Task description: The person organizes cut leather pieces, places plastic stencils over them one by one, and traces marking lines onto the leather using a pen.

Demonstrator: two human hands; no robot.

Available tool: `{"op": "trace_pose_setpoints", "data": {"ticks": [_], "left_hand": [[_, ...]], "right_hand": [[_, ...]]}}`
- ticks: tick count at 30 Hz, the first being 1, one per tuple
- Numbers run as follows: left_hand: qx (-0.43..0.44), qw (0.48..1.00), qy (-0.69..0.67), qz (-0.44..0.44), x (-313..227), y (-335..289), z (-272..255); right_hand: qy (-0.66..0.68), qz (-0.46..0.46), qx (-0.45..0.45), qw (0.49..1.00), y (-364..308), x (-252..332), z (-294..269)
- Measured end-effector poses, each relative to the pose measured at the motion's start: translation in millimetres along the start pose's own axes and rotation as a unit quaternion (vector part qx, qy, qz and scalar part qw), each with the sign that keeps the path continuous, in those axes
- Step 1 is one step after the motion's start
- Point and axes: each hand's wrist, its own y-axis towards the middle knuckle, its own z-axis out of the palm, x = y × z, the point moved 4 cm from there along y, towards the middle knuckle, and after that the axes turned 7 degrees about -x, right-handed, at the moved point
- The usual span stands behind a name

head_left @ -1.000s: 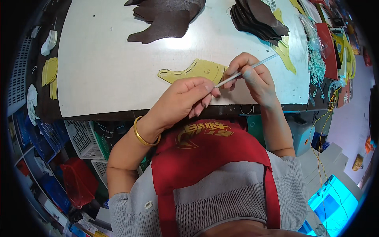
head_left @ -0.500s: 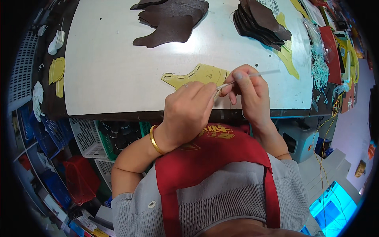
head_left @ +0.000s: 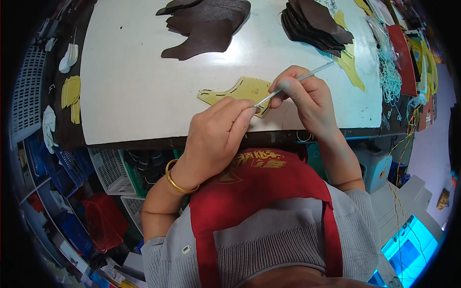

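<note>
Over the near part of the white table, both my hands hold a slim, pale, translucent pen refill (head_left: 314,71), slanted up toward the far right. My right hand (head_left: 307,98) pinches its shaft between thumb and fingers. My left hand (head_left: 218,127), closed, has thumb and forefinger at the lower end; the tip there is too small to make out. Just beyond them lies a yellow card pattern (head_left: 235,92) with dark slots along its edges, partly hidden by my fingers. A gold bangle (head_left: 174,180) circles my left wrist.
Dark brown leather pieces (head_left: 204,36) lie fanned at the back, and another stack (head_left: 314,26) at back right rests over a yellow pattern (head_left: 353,72). Turquoise cord (head_left: 390,79) hangs at the right edge. More yellow patterns (head_left: 71,93) are at left; crates (head_left: 109,170) stand below the table.
My left hand has moved slightly left and down along the refill to its lower end. The refill now tilts more steeply, its far end raised and showing more clearly.
</note>
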Motion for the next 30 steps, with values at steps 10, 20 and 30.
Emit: {"op": "trace_pose_setpoints", "data": {"ticks": [10, 20, 30], "left_hand": [[0.016, 0.996, -0.048, -0.067, 8, -4, 6], [0.008, 0.999, 0.034, -0.003, 14, 3, -2], [0.034, 0.999, -0.030, -0.022, 18, -3, -2]], "right_hand": [[-0.168, -0.027, 0.042, 0.985, -1, 9, 8], [-0.128, -0.023, -0.056, 0.990, -6, -5, 14], [-0.158, -0.120, 0.058, 0.978, -7, 6, 17]]}}
